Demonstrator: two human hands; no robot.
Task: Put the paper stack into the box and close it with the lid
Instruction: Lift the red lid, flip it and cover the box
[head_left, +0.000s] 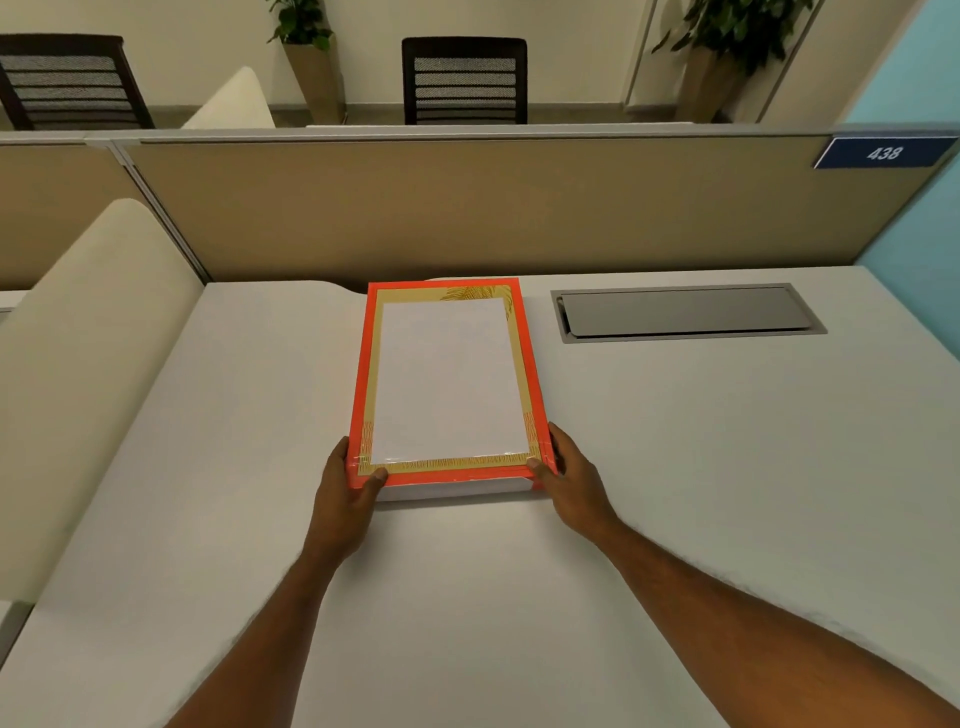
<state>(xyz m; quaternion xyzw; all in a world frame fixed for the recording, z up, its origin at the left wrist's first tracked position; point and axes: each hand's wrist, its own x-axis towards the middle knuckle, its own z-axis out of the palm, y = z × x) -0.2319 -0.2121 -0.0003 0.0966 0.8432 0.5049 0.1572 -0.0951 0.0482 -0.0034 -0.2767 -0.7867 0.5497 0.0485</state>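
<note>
An orange-rimmed box lid (527, 353) with a beige patterned face lies flat in the middle of the white desk (675, 467). A white rectangle (447, 379) fills its middle; I cannot tell whether it is the paper stack or a panel. Under the lid's near edge a white layer (457, 489) shows, either the box or paper. My left hand (350, 486) grips the near left corner with the thumb on top. My right hand (574, 480) grips the near right corner the same way.
A grey cable hatch (688, 313) is set into the desk at the back right. A tan partition (467, 208) stands close behind the lid. A cream padded divider (88, 364) runs along the desk's left side.
</note>
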